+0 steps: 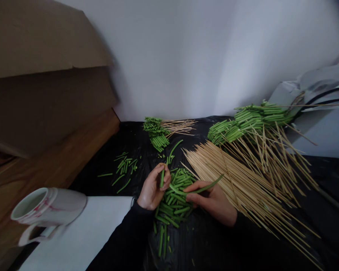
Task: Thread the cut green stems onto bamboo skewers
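Note:
My left hand (151, 190) is closed on a short green stem piece (162, 177) held upright between thumb and fingers. My right hand (214, 203) pinches a longer, curved green stem (208, 186), which looks like a garlic scape; its tip points up and right. Both hands are over a pile of cut green stems (172, 209) on black plastic sheeting (183, 248). Right of the pile lies a broad spread of bare bamboo skewers (237, 177). Beyond my hands, green pieces threaded on skewers form a small stack (158, 137) and a larger stack (248, 122).
A mug (51, 207) lies tilted on a white surface (87, 229) at the left. Loose green scraps (125, 165) are scattered on the sheeting. A large cardboard box (45, 75) stands far left, a pale wall (169, 56) behind, and a white box (322, 128) at right.

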The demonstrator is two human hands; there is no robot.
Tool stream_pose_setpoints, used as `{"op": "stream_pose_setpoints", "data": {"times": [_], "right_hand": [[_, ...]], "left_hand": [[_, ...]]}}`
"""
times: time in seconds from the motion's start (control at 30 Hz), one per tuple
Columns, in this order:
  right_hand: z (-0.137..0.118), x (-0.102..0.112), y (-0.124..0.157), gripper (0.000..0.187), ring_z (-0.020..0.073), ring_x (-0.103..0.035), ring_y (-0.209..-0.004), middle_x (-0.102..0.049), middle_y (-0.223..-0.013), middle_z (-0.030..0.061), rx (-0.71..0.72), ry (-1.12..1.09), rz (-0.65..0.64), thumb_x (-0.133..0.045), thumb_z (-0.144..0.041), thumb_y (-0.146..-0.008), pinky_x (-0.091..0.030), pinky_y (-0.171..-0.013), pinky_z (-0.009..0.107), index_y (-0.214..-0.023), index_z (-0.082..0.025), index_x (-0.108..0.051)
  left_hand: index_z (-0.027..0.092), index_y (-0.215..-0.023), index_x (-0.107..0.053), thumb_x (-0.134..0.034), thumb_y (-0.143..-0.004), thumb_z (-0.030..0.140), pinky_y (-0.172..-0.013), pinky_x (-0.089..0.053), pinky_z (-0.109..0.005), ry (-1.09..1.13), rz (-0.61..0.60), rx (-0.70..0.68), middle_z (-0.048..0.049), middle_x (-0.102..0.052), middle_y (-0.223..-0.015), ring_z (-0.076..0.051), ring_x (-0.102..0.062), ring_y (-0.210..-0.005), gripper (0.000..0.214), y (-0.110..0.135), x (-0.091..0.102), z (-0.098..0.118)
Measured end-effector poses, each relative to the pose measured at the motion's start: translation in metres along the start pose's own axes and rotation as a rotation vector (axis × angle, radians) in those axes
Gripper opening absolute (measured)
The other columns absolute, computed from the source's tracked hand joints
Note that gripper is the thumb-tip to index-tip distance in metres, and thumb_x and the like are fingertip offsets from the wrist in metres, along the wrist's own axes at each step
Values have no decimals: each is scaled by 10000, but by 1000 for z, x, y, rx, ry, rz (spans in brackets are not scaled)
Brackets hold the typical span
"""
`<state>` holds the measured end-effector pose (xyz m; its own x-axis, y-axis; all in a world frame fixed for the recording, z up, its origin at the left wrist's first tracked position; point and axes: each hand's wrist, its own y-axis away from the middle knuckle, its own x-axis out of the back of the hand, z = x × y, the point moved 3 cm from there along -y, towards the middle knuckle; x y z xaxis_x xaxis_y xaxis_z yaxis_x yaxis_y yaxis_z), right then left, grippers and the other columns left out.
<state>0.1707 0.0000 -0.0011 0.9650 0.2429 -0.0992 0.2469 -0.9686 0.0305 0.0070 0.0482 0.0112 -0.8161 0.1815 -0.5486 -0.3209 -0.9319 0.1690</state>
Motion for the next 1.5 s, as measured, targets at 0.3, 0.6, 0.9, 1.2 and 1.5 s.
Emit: {"op": "stream_pose_setpoints", "data": {"times": [0.3,0.6,0.9,1.2,1.5], "right_hand": [[0,6,-3,240,93,-521,-529,-605,-599,-36,-26,-72,-2,-798,-384,-665,-405,-515,241,-789,-199,-708],[-8,23,-7,303,82,-476,-478,-565,-557,-46,-19,-99,68,-744,-481,-716,-351,-460,225,-737,-195,-645],[-4,15,-5,293,85,-488,-507,-561,-584,-48,-43,-51,-9,-737,-478,-722,-361,-484,229,-752,-197,-657],[-1,23,-6,231,67,-503,-486,-620,-642,-52,16,-153,66,-719,-390,-777,-361,-464,202,-830,-215,-579],[1,25,-9,251,72,-516,-494,-649,-652,-27,15,-138,126,-760,-396,-730,-362,-452,202,-803,-195,-628]], "left_hand": [[148,-859,-578,-657,-808,363,-418,-132,-196,-388,-235,207,63,-424,-579,-35,-270,-434,234,14,-15,-7],[145,-947,-620,-700,-782,408,-435,-170,-214,-523,-394,238,0,-593,-640,-40,-313,-432,320,18,-13,-10],[139,-775,-629,-752,-716,440,-515,-312,-217,-643,-353,246,13,-542,-653,-86,-417,-552,331,14,-11,-14],[135,-781,-620,-750,-726,406,-572,-358,-227,-623,-276,217,15,-542,-675,-93,-443,-589,305,14,-8,-15],[138,-807,-566,-743,-751,413,-480,-236,-193,-285,-177,155,47,-457,-629,-52,-348,-516,332,12,-9,-17]]}}
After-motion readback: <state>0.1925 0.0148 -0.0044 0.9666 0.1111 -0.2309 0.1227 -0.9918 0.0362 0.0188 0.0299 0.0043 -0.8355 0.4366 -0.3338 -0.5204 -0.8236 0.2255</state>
